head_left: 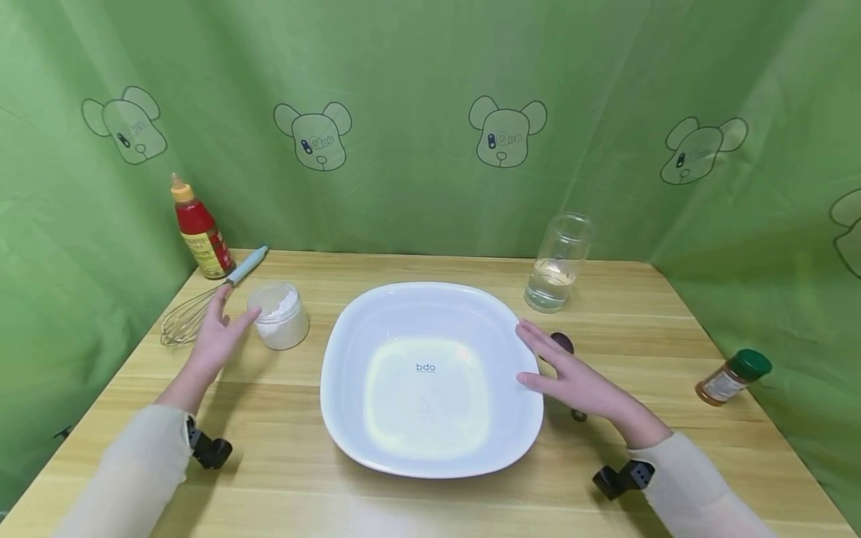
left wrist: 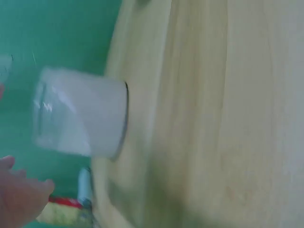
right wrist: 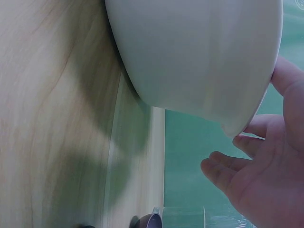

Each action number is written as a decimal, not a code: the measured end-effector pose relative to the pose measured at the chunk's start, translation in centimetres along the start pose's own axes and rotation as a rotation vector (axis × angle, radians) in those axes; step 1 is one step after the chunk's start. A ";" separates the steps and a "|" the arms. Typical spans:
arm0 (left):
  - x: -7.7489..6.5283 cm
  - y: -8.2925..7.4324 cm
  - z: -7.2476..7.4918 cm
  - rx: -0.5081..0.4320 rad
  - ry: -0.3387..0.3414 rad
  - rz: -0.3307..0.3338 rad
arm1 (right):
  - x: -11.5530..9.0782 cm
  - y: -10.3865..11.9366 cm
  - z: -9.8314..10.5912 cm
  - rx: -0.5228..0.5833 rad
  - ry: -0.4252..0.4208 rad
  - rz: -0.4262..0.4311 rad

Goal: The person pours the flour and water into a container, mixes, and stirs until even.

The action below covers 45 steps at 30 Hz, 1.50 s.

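A wide white basin (head_left: 430, 467), marked "bdo" inside, sits on the wooden table. My right hand (head_left: 572, 381) rests on its right rim with fingers extended; the right wrist view shows the thumb and fingertips at the rim of the basin (right wrist: 194, 52). On the left, my left hand (head_left: 218, 340) is spread beside a clear jar (head_left: 282, 329) of white powder, thumb close to it; contact cannot be told. The left wrist view shows the jar (left wrist: 90, 114) blurred, with fingers (left wrist: 23, 194) apart from it. Behind the left hand lies a whisk (head_left: 247, 265) with a light-blue handle.
A red sauce bottle (head_left: 202, 235) stands at the back left. At the back right is a glass (head_left: 551, 280) partly filled with clear liquid. A dark round-ended utensil (head_left: 562, 342) lies partly hidden under the right hand. A green-capped spice jar (head_left: 729, 377) stands near the right edge.
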<state>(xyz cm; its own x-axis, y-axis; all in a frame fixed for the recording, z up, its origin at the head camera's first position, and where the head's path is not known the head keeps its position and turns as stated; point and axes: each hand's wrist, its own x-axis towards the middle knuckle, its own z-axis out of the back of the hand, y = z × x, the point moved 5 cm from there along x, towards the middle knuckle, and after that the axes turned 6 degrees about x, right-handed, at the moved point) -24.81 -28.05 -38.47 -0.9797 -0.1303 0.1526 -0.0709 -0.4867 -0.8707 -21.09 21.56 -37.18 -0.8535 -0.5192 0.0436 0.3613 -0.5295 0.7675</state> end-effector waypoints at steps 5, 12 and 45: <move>-1.6 -3.2 -1.2 0.030 -0.056 -0.146 | -0.1 -0.1 0.0 -0.001 0.001 0.002; -4.1 -5.4 -6.2 -0.080 0.216 -0.130 | -0.1 -0.3 0.0 -0.001 0.002 0.003; -5.9 -4.7 -10.4 -0.337 0.272 -0.018 | 0.3 -0.2 1.5 0.018 -0.052 0.037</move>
<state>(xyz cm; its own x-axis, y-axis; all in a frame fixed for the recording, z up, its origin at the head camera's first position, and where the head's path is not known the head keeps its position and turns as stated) -20.69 -15.99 -40.18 -0.9883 0.1299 0.0797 -0.1016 -0.1716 -0.9799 -21.99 22.49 -36.38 -0.8582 -0.5025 0.1050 0.3866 -0.4980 0.7763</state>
